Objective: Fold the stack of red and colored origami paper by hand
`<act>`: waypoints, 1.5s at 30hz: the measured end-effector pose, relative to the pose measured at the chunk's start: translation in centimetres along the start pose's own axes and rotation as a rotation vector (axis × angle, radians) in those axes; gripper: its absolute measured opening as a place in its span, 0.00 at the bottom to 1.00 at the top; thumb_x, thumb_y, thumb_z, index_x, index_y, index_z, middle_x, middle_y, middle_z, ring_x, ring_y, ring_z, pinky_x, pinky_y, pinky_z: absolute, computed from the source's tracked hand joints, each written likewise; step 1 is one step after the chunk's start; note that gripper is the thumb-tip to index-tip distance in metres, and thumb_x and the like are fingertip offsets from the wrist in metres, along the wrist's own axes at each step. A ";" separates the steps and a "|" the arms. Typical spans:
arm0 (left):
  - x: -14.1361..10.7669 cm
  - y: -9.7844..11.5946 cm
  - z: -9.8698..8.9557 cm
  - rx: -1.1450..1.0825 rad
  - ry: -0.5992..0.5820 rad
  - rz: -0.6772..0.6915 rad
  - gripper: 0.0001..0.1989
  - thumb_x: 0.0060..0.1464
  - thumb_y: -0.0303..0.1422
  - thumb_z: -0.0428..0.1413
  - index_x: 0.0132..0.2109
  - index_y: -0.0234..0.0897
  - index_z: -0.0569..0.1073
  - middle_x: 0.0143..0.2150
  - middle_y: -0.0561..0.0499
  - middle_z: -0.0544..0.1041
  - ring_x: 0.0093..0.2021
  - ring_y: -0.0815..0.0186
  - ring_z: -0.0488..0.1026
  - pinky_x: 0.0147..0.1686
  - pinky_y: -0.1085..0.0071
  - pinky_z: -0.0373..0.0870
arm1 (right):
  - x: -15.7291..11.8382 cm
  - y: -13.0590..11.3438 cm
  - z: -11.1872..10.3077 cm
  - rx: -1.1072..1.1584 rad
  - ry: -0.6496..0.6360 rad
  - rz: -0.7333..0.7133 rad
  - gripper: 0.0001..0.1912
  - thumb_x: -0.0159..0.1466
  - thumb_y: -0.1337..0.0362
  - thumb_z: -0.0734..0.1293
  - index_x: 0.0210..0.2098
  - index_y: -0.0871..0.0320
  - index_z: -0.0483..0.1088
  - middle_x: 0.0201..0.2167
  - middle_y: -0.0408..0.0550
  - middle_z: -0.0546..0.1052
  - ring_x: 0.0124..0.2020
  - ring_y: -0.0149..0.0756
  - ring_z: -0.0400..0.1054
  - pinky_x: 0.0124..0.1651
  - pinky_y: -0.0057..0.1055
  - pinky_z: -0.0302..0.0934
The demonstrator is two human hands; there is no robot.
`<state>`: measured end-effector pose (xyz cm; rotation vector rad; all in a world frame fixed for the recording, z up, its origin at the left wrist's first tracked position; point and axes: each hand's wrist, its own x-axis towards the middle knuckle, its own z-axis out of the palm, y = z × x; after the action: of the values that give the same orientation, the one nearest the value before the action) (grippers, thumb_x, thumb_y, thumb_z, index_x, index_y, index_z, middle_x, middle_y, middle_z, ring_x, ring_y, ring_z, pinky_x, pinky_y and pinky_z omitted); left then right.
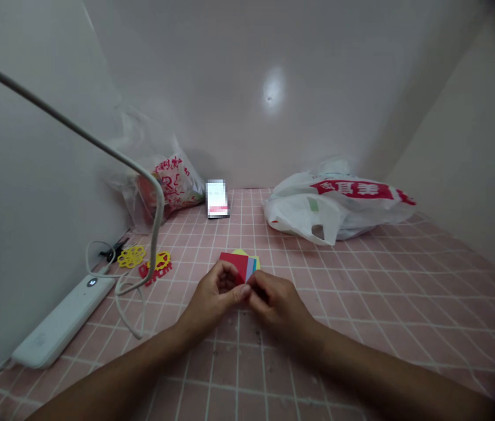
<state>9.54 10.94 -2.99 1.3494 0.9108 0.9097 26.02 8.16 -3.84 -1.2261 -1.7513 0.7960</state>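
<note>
In the middle of the pink-and-white grid surface, several small coloured paper squares overlap: a red square [239, 262], a lilac and a blue strip of edge, and yellow corners [241, 252]. My left hand [216, 295] is closed at the near edge of the red square, fingers curled and thumb stretched toward the right. My right hand [280, 301] meets it with fingers pinched together, just in front of the blue and yellow edges. The fingertips of both hands almost touch. What lies between them is hidden or too small to name.
A white power bank or strip [65, 318] lies at left with a pale cable [159, 216] arching over. Nearby are yellow cut-out shapes [131, 256] and red lettering [153, 273]. Behind stand a clear bag [177, 181], a lit phone [217, 199] and a white plastic bag [291, 210].
</note>
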 end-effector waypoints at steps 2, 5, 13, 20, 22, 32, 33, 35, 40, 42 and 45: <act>0.0 0.1 0.0 0.022 0.004 0.006 0.12 0.50 0.36 0.63 0.37 0.37 0.68 0.33 0.53 0.72 0.35 0.66 0.69 0.37 0.71 0.65 | -0.2 0.0 0.1 -0.039 -0.004 -0.066 0.09 0.62 0.68 0.63 0.25 0.56 0.63 0.24 0.43 0.68 0.25 0.33 0.60 0.31 0.30 0.50; 0.0 0.3 0.0 0.010 0.028 0.005 0.10 0.48 0.33 0.62 0.37 0.36 0.70 0.34 0.52 0.73 0.36 0.66 0.70 0.38 0.70 0.66 | -0.1 -0.1 0.0 0.018 0.005 -0.042 0.08 0.63 0.67 0.62 0.27 0.56 0.64 0.24 0.43 0.69 0.26 0.34 0.61 0.31 0.30 0.51; 0.1 0.3 -0.3 -0.237 0.039 -0.067 0.18 0.45 0.32 0.66 0.43 0.36 0.73 0.28 0.56 0.73 0.28 0.71 0.70 0.32 0.74 0.67 | 0.5 -0.2 -0.3 0.495 -0.065 0.156 0.09 0.65 0.63 0.62 0.28 0.56 0.65 0.26 0.41 0.67 0.27 0.31 0.58 0.32 0.28 0.53; 0.1 0.9 -0.3 -0.197 -0.003 -0.201 0.11 0.46 0.36 0.65 0.30 0.33 0.73 0.25 0.53 0.76 0.26 0.70 0.71 0.33 0.73 0.66 | 0.4 0.7 -0.2 0.484 -0.071 0.150 0.09 0.66 0.62 0.62 0.29 0.56 0.65 0.28 0.42 0.66 0.30 0.32 0.58 0.33 0.28 0.54; 0.1 1.1 -0.2 -0.167 -0.022 -0.201 0.12 0.47 0.38 0.64 0.28 0.33 0.73 0.24 0.53 0.75 0.26 0.71 0.70 0.32 0.73 0.64 | 0.5 0.7 -0.2 0.522 -0.085 0.169 0.09 0.66 0.61 0.62 0.29 0.56 0.65 0.28 0.42 0.67 0.29 0.31 0.59 0.33 0.28 0.54; 0.1 1.0 -0.2 0.005 -0.023 -0.163 0.13 0.46 0.38 0.62 0.27 0.34 0.69 0.24 0.55 0.72 0.26 0.71 0.67 0.29 0.74 0.62 | 0.6 0.0 -0.2 0.700 -0.132 0.295 0.11 0.63 0.58 0.65 0.28 0.58 0.63 0.21 0.38 0.65 0.22 0.28 0.57 0.26 0.27 0.50; 0.0 0.9 -0.2 0.002 -0.028 -0.163 0.13 0.46 0.38 0.62 0.28 0.34 0.69 0.25 0.55 0.72 0.26 0.71 0.67 0.29 0.74 0.62 | 0.6 0.1 -0.2 0.691 -0.128 0.282 0.11 0.63 0.59 0.65 0.28 0.58 0.63 0.21 0.38 0.65 0.22 0.27 0.57 0.26 0.26 0.50; 0.0 0.7 -0.2 -0.018 -0.029 -0.160 0.13 0.48 0.39 0.61 0.29 0.34 0.69 0.26 0.55 0.72 0.26 0.71 0.68 0.29 0.74 0.63 | 0.6 0.3 -0.1 0.655 -0.116 0.245 0.10 0.63 0.60 0.64 0.27 0.58 0.63 0.22 0.38 0.65 0.23 0.27 0.57 0.27 0.26 0.50; 0.0 0.6 -0.3 -0.050 -0.054 -0.146 0.14 0.49 0.40 0.61 0.29 0.34 0.69 0.25 0.55 0.71 0.25 0.71 0.67 0.29 0.75 0.63 | 0.5 0.4 -0.1 0.539 -0.137 0.205 0.11 0.62 0.63 0.63 0.25 0.57 0.61 0.22 0.39 0.64 0.24 0.28 0.55 0.28 0.27 0.49; 0.0 0.7 -0.3 -0.036 -0.046 -0.133 0.13 0.48 0.39 0.62 0.28 0.34 0.68 0.24 0.56 0.70 0.25 0.72 0.65 0.28 0.75 0.61 | 0.5 0.2 -0.1 0.508 -0.155 0.199 0.11 0.63 0.62 0.63 0.25 0.57 0.61 0.22 0.40 0.64 0.24 0.29 0.55 0.27 0.27 0.49; -0.1 0.8 -0.3 -0.008 -0.008 -0.114 0.13 0.47 0.37 0.61 0.26 0.35 0.67 0.23 0.57 0.68 0.24 0.73 0.64 0.27 0.76 0.60 | 0.5 0.1 -0.2 0.474 -0.170 0.195 0.12 0.63 0.61 0.63 0.25 0.57 0.61 0.22 0.40 0.63 0.24 0.29 0.54 0.27 0.27 0.48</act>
<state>9.26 11.00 -2.17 1.2806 0.9669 0.8187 26.10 8.67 -3.69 -1.0331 -1.4646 1.3749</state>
